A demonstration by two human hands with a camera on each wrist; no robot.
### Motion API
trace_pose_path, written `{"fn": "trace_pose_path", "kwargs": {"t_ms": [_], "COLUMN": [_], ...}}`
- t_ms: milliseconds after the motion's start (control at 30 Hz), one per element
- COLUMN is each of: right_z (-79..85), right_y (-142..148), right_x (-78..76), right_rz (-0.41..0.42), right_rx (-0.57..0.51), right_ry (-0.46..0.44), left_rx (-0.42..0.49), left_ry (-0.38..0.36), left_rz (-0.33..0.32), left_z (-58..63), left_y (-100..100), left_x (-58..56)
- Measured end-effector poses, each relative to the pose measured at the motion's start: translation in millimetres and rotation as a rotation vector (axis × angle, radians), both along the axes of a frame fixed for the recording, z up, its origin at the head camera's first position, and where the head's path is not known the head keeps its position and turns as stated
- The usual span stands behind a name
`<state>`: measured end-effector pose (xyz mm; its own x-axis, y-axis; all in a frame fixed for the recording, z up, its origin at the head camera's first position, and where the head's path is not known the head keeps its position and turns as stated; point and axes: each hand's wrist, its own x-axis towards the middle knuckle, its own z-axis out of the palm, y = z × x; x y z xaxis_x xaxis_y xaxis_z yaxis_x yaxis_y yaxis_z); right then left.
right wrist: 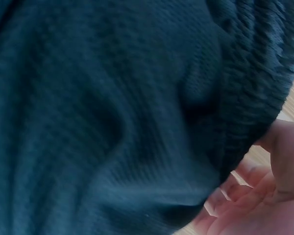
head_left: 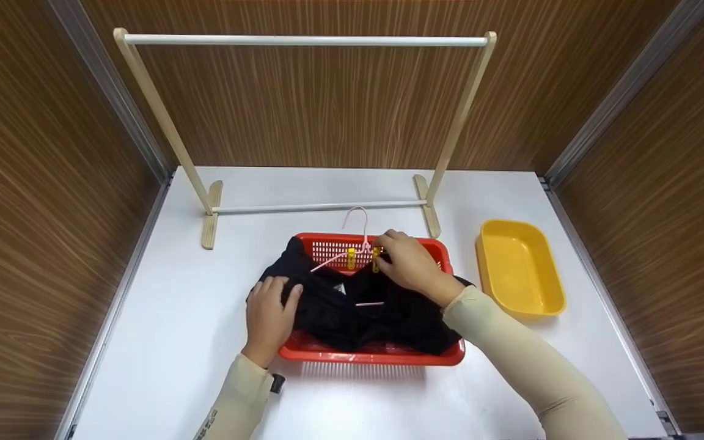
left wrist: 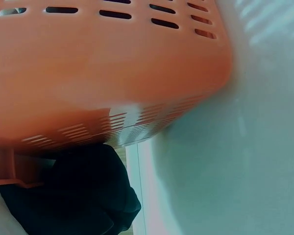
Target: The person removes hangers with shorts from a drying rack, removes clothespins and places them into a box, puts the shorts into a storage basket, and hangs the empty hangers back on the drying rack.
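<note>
A black garment (head_left: pixel 327 308) lies bunched over a red basket (head_left: pixel 370 357), spilling past its left and right sides. My left hand (head_left: pixel 269 318) rests on the cloth at the basket's left edge, thumb apart from the fingers. A pink hanger (head_left: pixel 365 229) leans with its hook above the back rim; part of its frame is under the cloth. Two yellow clips sit on it, one bare clip (head_left: pixel 351 258) left of the hook. My right hand (head_left: pixel 410 263) pinches the other yellow clip (head_left: pixel 376 260). In the right wrist view, the garment (right wrist: pixel 117 107) hides part of that hand.
Behind the basket stands a wooden rack with a white top bar (head_left: pixel 306 40) and a lower bar (head_left: pixel 321 207). A yellow tub (head_left: pixel 520 269) sits to the right on the white table (head_left: pixel 162 342). Brown wood-grain panels (head_left: pixel 303 104) enclose the table at back and sides.
</note>
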<state>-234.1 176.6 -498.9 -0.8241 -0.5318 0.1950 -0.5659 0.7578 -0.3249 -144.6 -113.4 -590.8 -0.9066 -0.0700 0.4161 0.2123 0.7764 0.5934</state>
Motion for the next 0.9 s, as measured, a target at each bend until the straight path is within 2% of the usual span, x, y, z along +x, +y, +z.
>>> {"fn": "trace_pose_path", "kwargs": {"t_ms": [133, 400, 633, 900], "right_z": [-3.1, -2.4, -0.3, -2.2], "right_y": [0.2, 2.6, 6.3, 5.4], "right_x": [0.2, 3.2, 6.0, 5.8], "right_rz": [-0.022, -0.011, -0.003, -0.047], "right_rx": [-0.017, -0.042, -0.111, -0.202], "right_ry": [0.002, 0.01, 0.035, -0.019], "left_rx": [-0.004, 0.001, 0.006, 0.009], "left_ry": [0.022, 0.035, 0.004, 0.003], "left_rz": [0.004, 0.009, 0.01, 0.008], "left_z": [-0.8, -1.6, -2.0, -1.1], "left_y": [0.9, 0.5, 0.4, 1.3], "left_x": [-0.6, -0.9, -0.2, -0.9]}}
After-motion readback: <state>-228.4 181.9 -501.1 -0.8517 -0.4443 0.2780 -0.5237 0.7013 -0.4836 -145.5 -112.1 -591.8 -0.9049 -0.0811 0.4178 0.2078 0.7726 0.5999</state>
